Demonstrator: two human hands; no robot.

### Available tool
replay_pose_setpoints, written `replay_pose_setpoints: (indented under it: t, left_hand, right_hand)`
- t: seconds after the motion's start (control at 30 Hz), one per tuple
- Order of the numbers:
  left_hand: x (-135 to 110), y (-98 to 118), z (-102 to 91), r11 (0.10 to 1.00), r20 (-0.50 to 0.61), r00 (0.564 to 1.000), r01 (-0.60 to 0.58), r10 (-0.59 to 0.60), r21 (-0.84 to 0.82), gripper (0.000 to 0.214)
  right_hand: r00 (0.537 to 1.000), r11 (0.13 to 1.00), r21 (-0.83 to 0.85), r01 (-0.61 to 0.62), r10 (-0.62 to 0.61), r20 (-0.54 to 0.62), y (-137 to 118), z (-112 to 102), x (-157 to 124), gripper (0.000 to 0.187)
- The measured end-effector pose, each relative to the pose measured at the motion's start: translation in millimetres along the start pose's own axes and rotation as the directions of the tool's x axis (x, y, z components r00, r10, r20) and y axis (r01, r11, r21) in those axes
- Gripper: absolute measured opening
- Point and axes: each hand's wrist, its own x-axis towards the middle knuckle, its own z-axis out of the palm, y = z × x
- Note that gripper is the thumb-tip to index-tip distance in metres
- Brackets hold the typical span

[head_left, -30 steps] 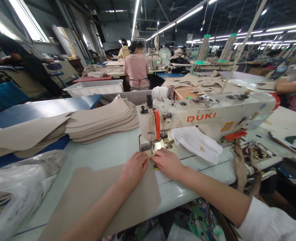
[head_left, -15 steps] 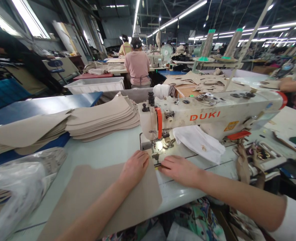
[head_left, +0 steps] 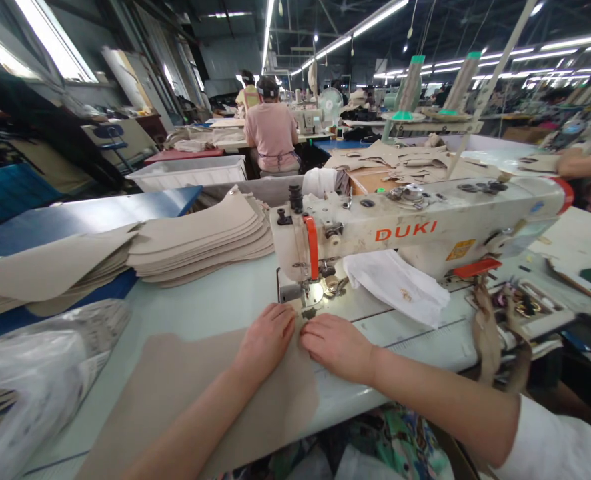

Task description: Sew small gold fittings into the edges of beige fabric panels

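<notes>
A tan fabric piece (head_left: 185, 393) lies flat on the pale table (head_left: 225, 300) in front of the white DUKI sewing machine (head_left: 415, 230). My left hand (head_left: 268, 340) rests palm down on the fabric's far right corner, fingers stretched toward the needle (head_left: 306, 297). Beside it, my right hand (head_left: 335, 345) presses on the fabric's right edge just below the presser foot, its fingers lying flat. The two hands nearly touch.
Stacks of tan cut pieces (head_left: 200, 237) sit at the back left on the table. A white cloth (head_left: 398, 283) lies under the machine arm. A plastic-wrapped bundle (head_left: 35, 373) is at the left. People sit at other machines beyond, one in a pink shirt (head_left: 274, 137).
My right hand moved out to the right and has come back left onto the fabric edge next to my left hand. The left hand stayed on the fabric.
</notes>
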Motion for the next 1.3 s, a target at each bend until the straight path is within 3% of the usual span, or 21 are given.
replay_pose_setpoints:
  t: [0.13,0.47,1.3]
  left_hand:
    - [0.8,0.5,-0.1,1.0,-0.004,1.0,-0.014,0.014,0.015,0.021]
    - [3.3,2.9,-1.7,1.0,0.015,1.0,-0.003,0.003,0.006,0.024]
    - [4.0,3.1,0.1,1.0,0.032,0.999,-0.006,0.006,0.004,0.029]
  right_hand:
    - [0.997,0.999,0.034,0.037,-0.039,0.061,2.0,1.4,-1.9,0.01]
    - [1.0,0.997,0.067,0.026,-0.027,0.006,2.2,4.1,-3.0,0.016]
    - [1.0,0.998,0.065,0.024,-0.024,0.007,2.5,6.1,-3.4,0.012]
